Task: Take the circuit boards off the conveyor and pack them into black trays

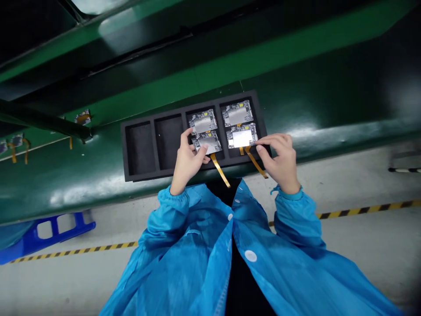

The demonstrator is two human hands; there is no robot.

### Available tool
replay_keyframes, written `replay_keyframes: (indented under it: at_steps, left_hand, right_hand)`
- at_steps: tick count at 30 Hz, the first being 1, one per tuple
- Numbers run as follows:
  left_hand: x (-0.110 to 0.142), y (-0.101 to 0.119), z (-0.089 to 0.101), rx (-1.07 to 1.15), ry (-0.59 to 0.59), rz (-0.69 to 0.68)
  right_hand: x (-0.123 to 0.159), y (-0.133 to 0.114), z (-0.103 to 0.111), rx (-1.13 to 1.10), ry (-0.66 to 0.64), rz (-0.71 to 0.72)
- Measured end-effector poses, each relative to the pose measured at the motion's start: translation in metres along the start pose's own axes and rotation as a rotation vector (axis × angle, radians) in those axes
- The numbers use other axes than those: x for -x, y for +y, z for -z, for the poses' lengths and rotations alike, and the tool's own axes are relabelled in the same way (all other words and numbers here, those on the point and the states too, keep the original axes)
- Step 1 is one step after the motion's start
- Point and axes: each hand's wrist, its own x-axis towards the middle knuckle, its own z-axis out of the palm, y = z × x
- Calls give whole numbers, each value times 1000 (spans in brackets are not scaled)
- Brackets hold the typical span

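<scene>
A black tray (140,174) with several compartments lies on the green bench. My left hand (190,161) is closed on the near circuit board (212,147) in the third compartment from the left, thumb on its metal shield. Just beyond it is another circuit board (202,124). In the rightmost compartment, my right hand (280,159) pinches the right edge of the near circuit board (242,138), and a further circuit board (237,115) lies behind that one. Orange flex cables, one (221,171) by my left hand and one (256,163) by my right, hang over the tray's front edge.
More circuit boards with orange cables, one of them a small board (83,117), lie on the bench at the left, near a dark metal bar (46,119). A blue plastic stool (62,230) stands below the bench. Yellow-black tape (98,248) crosses the floor.
</scene>
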Motion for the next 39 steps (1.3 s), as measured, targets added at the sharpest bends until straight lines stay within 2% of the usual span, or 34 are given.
replay_keyframes:
  at_steps: [3, 7, 10, 13, 19, 26, 28, 30, 31, 33, 35, 37, 39]
  left_hand:
    - [9, 9, 12, -210, 42, -56]
    - [16, 16, 30, -505, 97, -203]
    - [13, 9, 33, -687, 22, -361]
    - [7, -2, 28, -823, -51, -463]
    - [-2, -6, 25, -989, -160, -463]
    - [2, 7, 20, -1107, -242, -473]
    - [-1, 8, 30, -1074, -255, -509]
    - [-12, 10, 57, -1029, -223, -542]
    - [-21, 11, 78, -1013, -177, -544]
    - [-45, 13, 131, -1012, -23, -505]
    - [-76, 13, 191, -1048, 166, -399]
    - [-106, 9, 245, -1134, 303, -212]
    - [-133, 3, 284, -1237, 364, -11]
  right_hand:
    - [3, 5, -4, -32, -16, 8]
    - [4, 7, -8, -49, 27, -1]
    - [-3, 16, -12, -67, 101, -9]
    - [-13, 38, -19, -148, 217, -42]
    - [-25, 78, -35, -241, 332, -177]
    - [-31, 84, -41, -198, 414, -352]
    - [-33, 82, -40, -193, 429, -394]
    - [-33, 78, -40, -185, 438, -417]
    - [-33, 76, -39, -190, 435, -412]
    - [-31, 69, -37, -211, 420, -378]
    - [-29, 63, -36, -224, 405, -353]
    - [-28, 58, -35, -214, 405, -363]
    - [-29, 57, -35, -209, 402, -381]
